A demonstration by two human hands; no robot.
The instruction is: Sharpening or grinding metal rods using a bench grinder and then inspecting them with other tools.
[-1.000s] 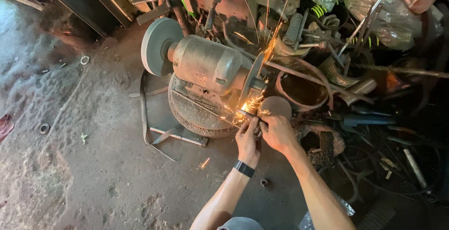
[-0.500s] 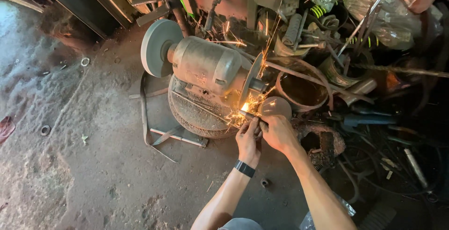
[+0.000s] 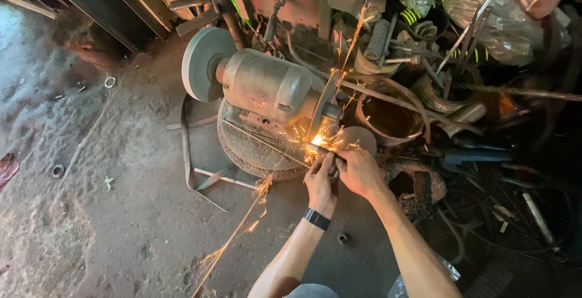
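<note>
Both hands pinched round small metal piece [image 3: 319, 150], left hand [image 3: 321, 180] with black wristband, right hand [image 3: 359, 172] just beside, fingers clamped tight. Piece pressed on right grinding wheel [image 3: 325, 105] of bench grinder [image 3: 267, 89] sitting on concrete floor [image 3: 109, 213]. Sparks flying, so grinding looks mid-way; how much left, can't tell. Far right corner: clear plastic bags [image 3: 503, 19], crumpled, no readable labels.

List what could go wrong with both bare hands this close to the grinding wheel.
Both the left hand and right hand hold a small metal piece against the wheel; a slip could drag fingers in. Sparks spray over bare forearms and may burn. Sparks also fly toward plastic bags in the clutter behind.
</note>
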